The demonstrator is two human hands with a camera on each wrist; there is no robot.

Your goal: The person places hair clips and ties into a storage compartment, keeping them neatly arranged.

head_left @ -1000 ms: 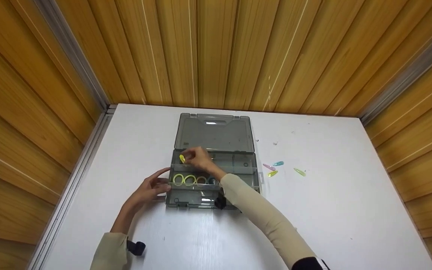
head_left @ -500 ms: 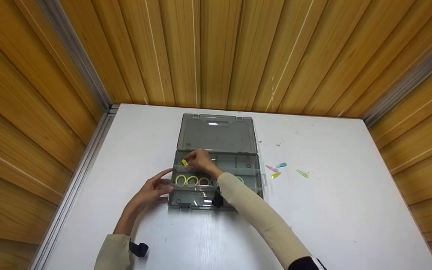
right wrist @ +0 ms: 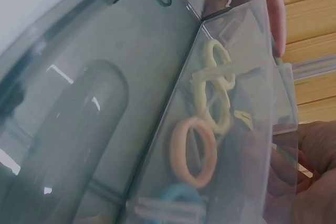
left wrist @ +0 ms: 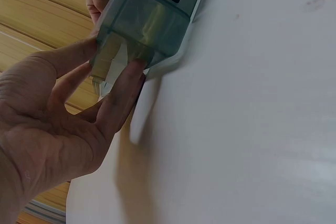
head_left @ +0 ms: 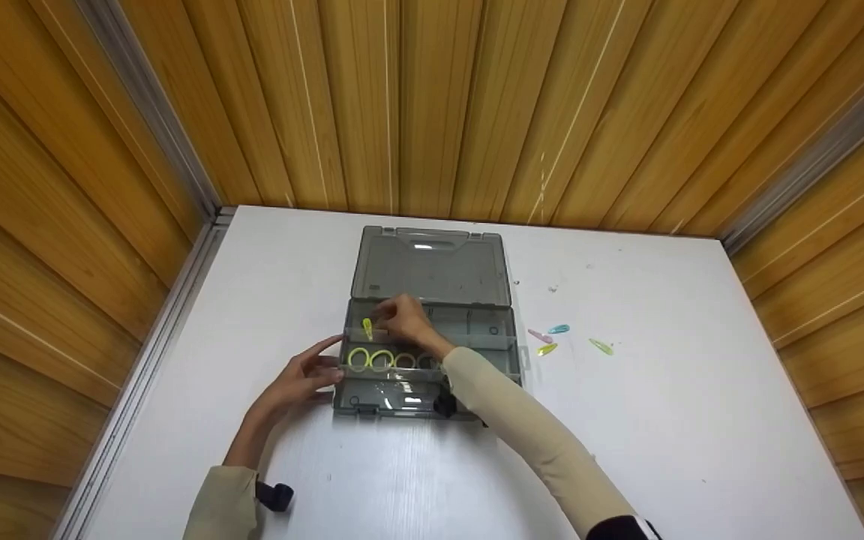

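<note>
A grey translucent organizer box (head_left: 432,266) lies with its lid folded back on the white table. My left hand (head_left: 293,386) holds its left side, thumb and fingers spread along the wall; the left wrist view shows this hand (left wrist: 58,114) at the box's end. My right hand (head_left: 406,319) is inside the back row, its fingertips right beside a yellow hair clip (head_left: 367,328) that stands nearly upright. Whether they still pinch it is unclear. In the middle row stand yellow hair ties (head_left: 358,359), with a peach hair tie (right wrist: 193,153) and a blue hair tie (right wrist: 181,198) nearby.
Right of the box lie a pink clip (head_left: 540,336), a blue clip (head_left: 559,328), a yellow clip (head_left: 547,349) and a green clip (head_left: 601,346). Clear dividers (right wrist: 247,77) split the box into rows. Wood-patterned walls (head_left: 432,112) surround the table.
The yellow hair clip, earlier held at my right fingertips, has come down lower in the back-left of the box and turned more upright. My left hand keeps its place on the box.
</note>
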